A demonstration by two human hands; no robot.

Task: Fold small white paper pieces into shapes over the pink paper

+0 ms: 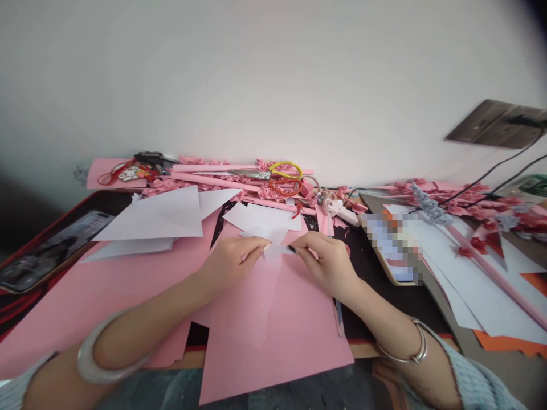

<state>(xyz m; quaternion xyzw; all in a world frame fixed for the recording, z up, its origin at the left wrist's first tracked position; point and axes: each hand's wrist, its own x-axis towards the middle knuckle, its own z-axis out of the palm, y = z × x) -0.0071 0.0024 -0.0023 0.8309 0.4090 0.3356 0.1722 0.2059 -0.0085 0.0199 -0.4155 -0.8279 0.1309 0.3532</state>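
Between my two hands is a small white strip of folded paper (280, 249), held just above the pink paper sheets. My left hand (233, 259) pinches its left end, and my right hand (327, 262) pinches the right end between thumb and finger. Right under it lie pink sheets (299, 330), one of them reaching past the table's front edge. Cut white paper pieces (269, 219) lie just beyond my fingers. A larger white sheet (158, 216) rests to the left of them. What my fingertips cover of the strip is hidden.
Scissors (280, 173) with yellow and red handles lie on pink paper rolls and crumpled paper by the wall. A glue gun (337, 210) sits behind my right hand. Phones lie at left (55, 245) and right (395, 250). White sheets (482, 285) and orange paper (508, 341) cover the right side.
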